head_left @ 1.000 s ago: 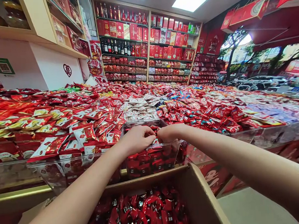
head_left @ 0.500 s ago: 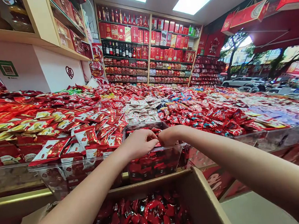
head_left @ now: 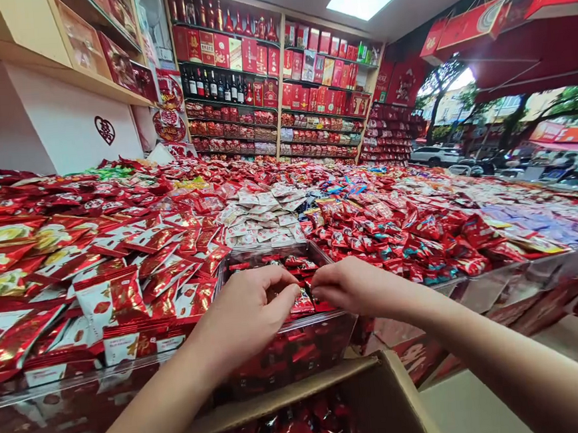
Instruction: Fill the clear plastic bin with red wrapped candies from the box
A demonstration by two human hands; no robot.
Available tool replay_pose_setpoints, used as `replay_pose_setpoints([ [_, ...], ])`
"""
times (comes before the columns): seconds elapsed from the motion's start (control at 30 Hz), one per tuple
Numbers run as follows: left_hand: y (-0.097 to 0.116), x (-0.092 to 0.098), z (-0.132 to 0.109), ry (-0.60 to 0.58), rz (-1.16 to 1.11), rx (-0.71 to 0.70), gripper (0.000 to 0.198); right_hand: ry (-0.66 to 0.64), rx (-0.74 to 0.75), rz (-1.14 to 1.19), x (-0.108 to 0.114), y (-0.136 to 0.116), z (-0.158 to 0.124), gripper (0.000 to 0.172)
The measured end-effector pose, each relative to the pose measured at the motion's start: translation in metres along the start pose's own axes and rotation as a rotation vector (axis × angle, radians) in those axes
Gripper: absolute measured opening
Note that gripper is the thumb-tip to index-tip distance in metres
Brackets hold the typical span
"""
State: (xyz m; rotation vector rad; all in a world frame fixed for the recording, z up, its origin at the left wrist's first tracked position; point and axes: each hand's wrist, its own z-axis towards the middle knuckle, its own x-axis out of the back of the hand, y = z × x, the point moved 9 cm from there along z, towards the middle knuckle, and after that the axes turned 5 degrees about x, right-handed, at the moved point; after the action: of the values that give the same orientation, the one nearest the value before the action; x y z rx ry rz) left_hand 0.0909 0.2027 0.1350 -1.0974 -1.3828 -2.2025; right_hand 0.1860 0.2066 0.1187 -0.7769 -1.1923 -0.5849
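Packets: glossy red, white-marked | left hand, right hand: fingers curled, grasp unclear

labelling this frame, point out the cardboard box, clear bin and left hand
Cardboard box [head_left: 408, 394]: head view, on its right-hand rim.
Clear bin [head_left: 302, 350]: head view, on its front wall.
Left hand [head_left: 249, 310]: head view, back of hand.

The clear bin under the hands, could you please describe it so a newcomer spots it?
Find the brown box at the bottom edge. Just beyond it stands the clear bin, left hand and right hand over it. Its packets lie below its rim, unlike the heaps beside it.
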Motion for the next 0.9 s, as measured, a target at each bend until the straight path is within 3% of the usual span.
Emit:
replay_pose_setpoints([
  [0.1, -0.001, 0.005, 0.001, 0.060, -0.031, -0.005, 0.017, 0.215, 0.001, 0.028, 0.009, 0.003, -0.010, 0.023],
  [0.17, -0.002, 0.005, 0.001, 0.071, -0.037, -0.014, 0.015, 0.266, 0.018, 0.040, 0.010, 0.003, -0.013, 0.022],
  [0.33, -0.008, 0.002, 0.001, 0.048, -0.053, -0.006, 0.019, 0.248, 0.027, 0.078, 0.007, 0.004, -0.012, 0.022],
  [0.6, -0.005, 0.007, 0.000, 0.155, -0.049, -0.094, 0.016, 0.316, 0.051, 0.097, 0.011, 0.002, -0.017, 0.017],
  [0.9, -0.001, 0.014, 0.003, 0.175, -0.008, -0.011, 0.017, 0.177, 0.110, -0.060, 0.001, -0.005, -0.016, 0.042],
])
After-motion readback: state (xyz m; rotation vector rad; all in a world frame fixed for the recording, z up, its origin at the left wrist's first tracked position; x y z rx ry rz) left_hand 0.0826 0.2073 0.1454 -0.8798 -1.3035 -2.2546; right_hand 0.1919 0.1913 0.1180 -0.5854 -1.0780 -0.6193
